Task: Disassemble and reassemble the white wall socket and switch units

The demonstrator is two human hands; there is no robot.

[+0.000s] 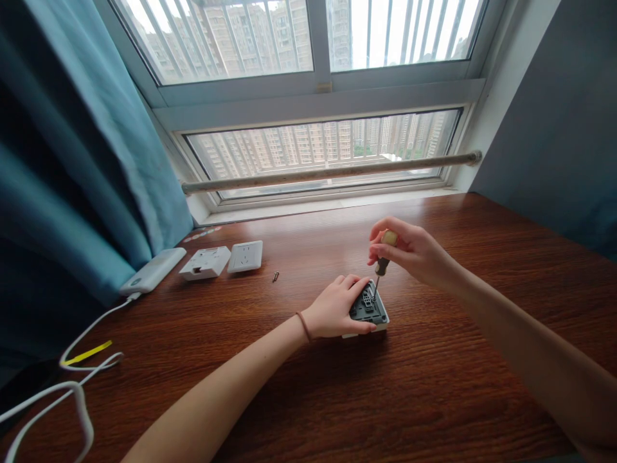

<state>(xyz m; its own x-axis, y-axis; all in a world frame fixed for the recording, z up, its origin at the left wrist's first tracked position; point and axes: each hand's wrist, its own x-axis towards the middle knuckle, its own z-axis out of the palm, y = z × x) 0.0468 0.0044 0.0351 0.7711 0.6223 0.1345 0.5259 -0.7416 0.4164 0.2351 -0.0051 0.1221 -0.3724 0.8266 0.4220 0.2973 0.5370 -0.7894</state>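
Note:
On the wooden table lies a wall socket, its dark back facing up and a white rim around it. My left hand grips it from the left, fingers along the far side and thumb along the near side. A screwdriver with a yellow and black handle is held in my right hand, fingers closed around the handle. The shaft points down, slightly tilted, and its tip reaches into the socket's back near the right side. What the tip touches is too small to make out.
Two small screws lie left of my hands. Further left are a white socket panel, a white mounting box and a white power bank with a white cable and yellow tie. A blue curtain hangs at the left; a window rail crosses behind.

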